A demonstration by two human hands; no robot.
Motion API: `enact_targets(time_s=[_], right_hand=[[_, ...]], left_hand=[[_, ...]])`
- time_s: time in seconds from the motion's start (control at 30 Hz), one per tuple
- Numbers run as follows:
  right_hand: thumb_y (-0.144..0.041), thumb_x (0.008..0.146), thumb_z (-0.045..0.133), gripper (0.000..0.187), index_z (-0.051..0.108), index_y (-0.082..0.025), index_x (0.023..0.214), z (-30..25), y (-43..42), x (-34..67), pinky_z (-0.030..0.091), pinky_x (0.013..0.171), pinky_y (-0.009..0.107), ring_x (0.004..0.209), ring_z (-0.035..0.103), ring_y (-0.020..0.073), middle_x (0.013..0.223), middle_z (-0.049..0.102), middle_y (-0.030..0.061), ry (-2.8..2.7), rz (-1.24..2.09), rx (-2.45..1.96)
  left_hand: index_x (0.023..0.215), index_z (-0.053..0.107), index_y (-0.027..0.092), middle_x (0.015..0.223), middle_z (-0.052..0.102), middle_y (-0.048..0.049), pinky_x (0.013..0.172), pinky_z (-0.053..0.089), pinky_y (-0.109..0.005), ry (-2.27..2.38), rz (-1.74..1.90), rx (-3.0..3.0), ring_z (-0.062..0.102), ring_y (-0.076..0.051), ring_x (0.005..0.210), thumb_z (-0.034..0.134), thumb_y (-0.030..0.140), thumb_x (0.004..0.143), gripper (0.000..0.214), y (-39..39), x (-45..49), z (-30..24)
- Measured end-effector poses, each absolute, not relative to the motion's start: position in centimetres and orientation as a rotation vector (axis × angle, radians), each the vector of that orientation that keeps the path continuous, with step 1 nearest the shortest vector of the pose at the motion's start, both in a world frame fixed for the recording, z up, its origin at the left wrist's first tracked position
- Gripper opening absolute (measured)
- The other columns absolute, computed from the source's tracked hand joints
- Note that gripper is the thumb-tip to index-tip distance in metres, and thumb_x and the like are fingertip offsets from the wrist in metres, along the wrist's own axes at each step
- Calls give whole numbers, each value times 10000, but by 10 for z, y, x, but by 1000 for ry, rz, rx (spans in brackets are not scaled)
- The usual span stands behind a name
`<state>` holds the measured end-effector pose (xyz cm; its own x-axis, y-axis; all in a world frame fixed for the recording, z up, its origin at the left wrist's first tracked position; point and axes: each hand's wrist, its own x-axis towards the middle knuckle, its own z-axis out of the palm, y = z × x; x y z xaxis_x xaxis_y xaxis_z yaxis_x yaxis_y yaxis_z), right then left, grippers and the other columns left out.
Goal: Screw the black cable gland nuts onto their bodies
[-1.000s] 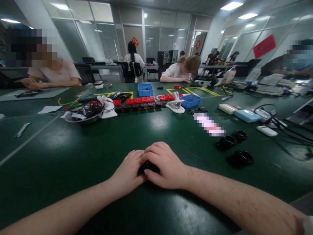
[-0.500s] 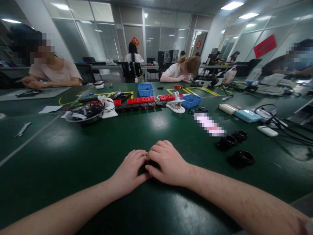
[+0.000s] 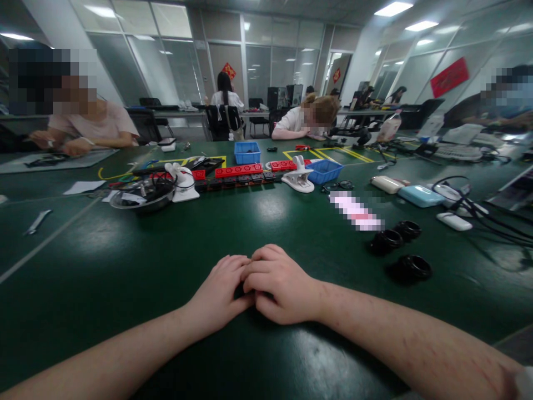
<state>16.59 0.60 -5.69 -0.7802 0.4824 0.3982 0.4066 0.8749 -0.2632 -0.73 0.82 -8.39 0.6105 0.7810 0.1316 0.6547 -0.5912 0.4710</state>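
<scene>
My left hand (image 3: 219, 291) and my right hand (image 3: 278, 283) rest together on the green table (image 3: 104, 266), fingers curled around a small black object (image 3: 239, 289) that is almost wholly hidden between them. The right hand's fingers lie over the left hand's fingertips. Three black rings (image 3: 410, 266) lie on the table to the right, apart from both hands.
Across the table lie red power strips (image 3: 238, 170), two blue bins (image 3: 247, 152), white clamp-like holders (image 3: 298, 179), a bowl with cables (image 3: 141, 195), a wrench (image 3: 36, 221) and power banks (image 3: 420, 195) with cables. Other people sit at the far side and at the right edge.
My right hand's fingers have closed further over the black object, which now shows less than before. The person at far left has shifted their hands slightly.
</scene>
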Motion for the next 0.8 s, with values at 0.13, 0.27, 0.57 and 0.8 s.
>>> enact_targets(time_s=[0.13, 0.27, 0.57, 0.8], right_hand=[[-184, 725, 464, 170, 607, -159, 813, -52, 4, 167, 341, 795, 343, 838, 470, 182, 866, 614, 51, -2469, 158, -716], [-286, 791, 479, 183, 599, -149, 801, -47, 4, 167, 337, 742, 334, 792, 462, 178, 791, 591, 55, -2404, 99, -916], [-322, 777, 543, 185, 582, -141, 770, -49, 6, 166, 318, 691, 306, 753, 451, 161, 747, 574, 40, -2525, 75, -1044], [-222, 750, 508, 98, 567, -144, 763, -49, 7, 166, 341, 713, 307, 763, 452, 161, 778, 571, 46, -2568, 152, -945]], left_hand=[[1050, 517, 208, 1105, 551, -58, 980, 317, -465, 1131, 484, 2477, 467, -243, 1073, 551, 200, 734, 318, 8, -7, -84], [1024, 532, 214, 1085, 557, -54, 934, 362, -444, 1107, 479, 2481, 476, -244, 1044, 573, 271, 753, 279, 9, -7, -83], [1031, 528, 198, 1094, 553, -70, 950, 348, -447, 1117, 454, 2490, 469, -242, 1060, 565, 311, 776, 282, 8, -7, -81], [962, 543, 204, 1082, 569, -53, 980, 323, -459, 1142, 454, 2494, 475, -243, 1066, 563, 241, 729, 236, 8, -7, -83]])
